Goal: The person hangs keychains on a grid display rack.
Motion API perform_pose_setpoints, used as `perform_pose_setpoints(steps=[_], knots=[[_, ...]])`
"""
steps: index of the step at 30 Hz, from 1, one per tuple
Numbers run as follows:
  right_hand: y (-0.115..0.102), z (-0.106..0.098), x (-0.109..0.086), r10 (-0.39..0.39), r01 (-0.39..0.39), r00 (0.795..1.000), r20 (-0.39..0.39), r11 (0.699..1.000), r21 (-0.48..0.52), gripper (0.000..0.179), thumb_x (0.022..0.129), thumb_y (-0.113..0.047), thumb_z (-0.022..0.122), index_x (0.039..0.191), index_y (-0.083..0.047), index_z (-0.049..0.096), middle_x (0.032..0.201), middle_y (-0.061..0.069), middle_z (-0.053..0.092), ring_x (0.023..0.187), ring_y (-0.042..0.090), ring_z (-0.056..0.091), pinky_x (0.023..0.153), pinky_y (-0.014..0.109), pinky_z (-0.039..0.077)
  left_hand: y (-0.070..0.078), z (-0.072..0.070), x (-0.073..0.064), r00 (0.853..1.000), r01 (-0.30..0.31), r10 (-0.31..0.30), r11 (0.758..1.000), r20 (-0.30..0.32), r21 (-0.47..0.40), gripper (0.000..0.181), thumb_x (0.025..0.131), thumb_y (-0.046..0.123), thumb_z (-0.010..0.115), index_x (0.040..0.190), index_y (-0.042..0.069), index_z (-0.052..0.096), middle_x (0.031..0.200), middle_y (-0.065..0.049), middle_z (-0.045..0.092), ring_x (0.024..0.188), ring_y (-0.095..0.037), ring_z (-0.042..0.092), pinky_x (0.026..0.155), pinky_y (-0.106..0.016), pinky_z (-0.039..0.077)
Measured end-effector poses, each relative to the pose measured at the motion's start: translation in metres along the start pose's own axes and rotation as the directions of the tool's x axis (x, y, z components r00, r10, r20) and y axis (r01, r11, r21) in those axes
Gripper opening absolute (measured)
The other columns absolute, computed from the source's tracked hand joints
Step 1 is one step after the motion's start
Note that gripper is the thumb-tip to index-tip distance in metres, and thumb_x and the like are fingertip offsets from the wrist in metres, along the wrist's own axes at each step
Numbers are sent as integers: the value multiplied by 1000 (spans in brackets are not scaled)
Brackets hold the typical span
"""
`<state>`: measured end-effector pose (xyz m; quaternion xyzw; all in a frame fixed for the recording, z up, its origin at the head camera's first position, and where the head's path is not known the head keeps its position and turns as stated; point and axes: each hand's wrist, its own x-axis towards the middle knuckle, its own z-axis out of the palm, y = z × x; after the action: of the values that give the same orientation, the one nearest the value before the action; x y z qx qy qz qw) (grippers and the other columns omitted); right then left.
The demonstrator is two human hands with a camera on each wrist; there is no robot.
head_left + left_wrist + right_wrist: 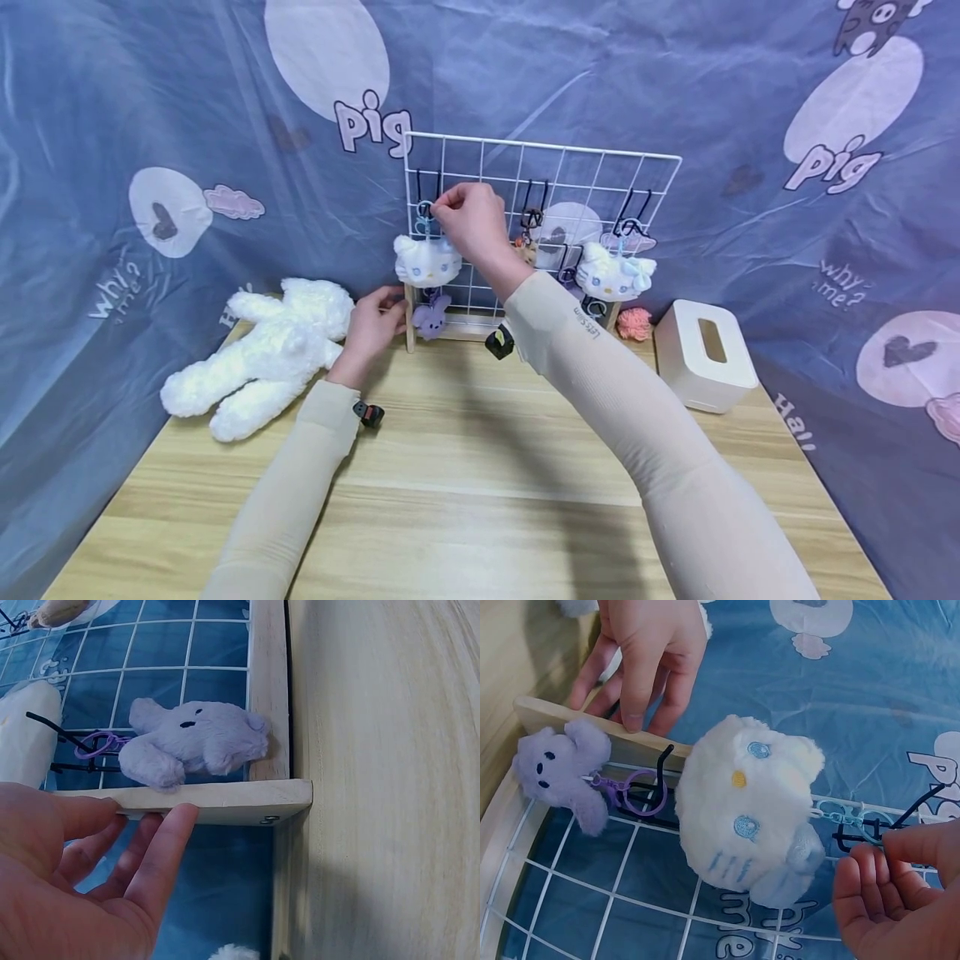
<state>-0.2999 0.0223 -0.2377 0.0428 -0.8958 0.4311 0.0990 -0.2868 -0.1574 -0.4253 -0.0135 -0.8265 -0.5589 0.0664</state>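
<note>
At the upper left of the white wire grid rack, my right hand pinches the light blue ring of a white cat-face plush keychain, right by a black hook. The plush has blue eyes, a yellow nose and a pale blue bow. Lower down, my left hand holds the rack's wooden side post between thumb and fingers. Beside that post hangs a small purple plush keychain with long ears, its purple ring on another black hook.
A second cat-face plush keychain hangs on the rack's right side. A small brown keychain, partly behind my right arm, hangs between. On the wooden table lie a white plush toy, a white tissue box and a coral fuzzy item.
</note>
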Motion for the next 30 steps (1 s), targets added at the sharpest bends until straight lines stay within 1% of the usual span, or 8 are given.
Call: perform_pose_setpoints(steps=[4, 9, 12, 17, 21, 24, 27, 30], knots=[[0, 0, 0, -6, 6, 1000, -6, 1000, 4, 16, 110, -25, 73, 111, -12, 83, 113, 4, 80, 102, 19, 67, 84, 31, 61, 0, -2, 1, 1000, 0, 0, 1000, 2, -11, 35, 115, 14, 60, 145, 0, 69, 119, -24, 68, 104, -41, 77, 96, -52, 75], [1, 2, 1, -25, 24, 1000, -8, 1000, -11, 20, 105, -27, 82, 118, -12, 84, 119, 4, 83, 110, 21, 74, 98, 33, 66, -4, -1, 2, 1000, 2, -2, 1000, 5, 1, 35, 115, 15, 59, 146, 1, 69, 119, -23, 68, 101, -35, 77, 92, -43, 76], [2, 3, 0, -36, 35, 999, -16, 999, -8, 21, 105, -27, 82, 118, -12, 85, 119, 4, 84, 112, 22, 75, 101, 35, 66, -5, -1, 2, 1000, 1, -1, 1000, 7, -5, 35, 115, 15, 59, 145, 1, 69, 118, -22, 68, 100, -35, 78, 89, -40, 76], [6, -1, -10, -17, 18, 1000, -21, 999, 37, 20, 104, -28, 84, 117, -13, 85, 116, 4, 85, 109, 20, 76, 97, 35, 66, -5, -3, 1, 1000, 3, -3, 1000, 21, -27, 36, 116, 15, 58, 147, 1, 68, 116, -21, 67, 104, -37, 79, 94, -44, 76], [12, -9, -24, -17, 16, 1000, 16, 997, 80, 22, 103, -29, 85, 118, -14, 85, 116, 3, 84, 106, 18, 76, 89, 31, 66, -5, -5, 0, 1000, 19, -19, 999, 17, -26, 36, 116, 14, 57, 148, 1, 68, 115, -19, 66, 103, -34, 78, 93, -41, 76], [19, -20, -35, -31, 26, 999, 43, 994, 103, 23, 103, -28, 84, 121, -13, 84, 116, 4, 83, 105, 18, 75, 87, 29, 66, -3, -8, 0, 1000, 13, -12, 1000, 18, -27, 36, 116, 14, 58, 147, 0, 69, 115, -19, 66, 101, -31, 77, 91, -39, 76], [29, -37, -47, -37, 30, 997, 62, 993, 115, 27, 103, -27, 83, 125, -11, 82, 120, 6, 83, 108, 20, 75, 93, 32, 67, -1, -10, -1, 999, -24, 24, 999, 24, 33, 35, 115, 16, 59, 144, -1, 71, 116, -23, 71, 100, -33, 78, 88, -36, 76], [43, -57, -62, -44, 35, 997, 68, 991, 132, 29, 104, -26, 83, 129, -11, 81, 124, 7, 82, 112, 22, 76, 99, 36, 68, 2, -15, -7, 997, -68, 64, 987, 34, 145, 36, 115, 21, 60, 142, -1, 72, 124, -26, 76, 107, -39, 78, 93, -43, 72]])
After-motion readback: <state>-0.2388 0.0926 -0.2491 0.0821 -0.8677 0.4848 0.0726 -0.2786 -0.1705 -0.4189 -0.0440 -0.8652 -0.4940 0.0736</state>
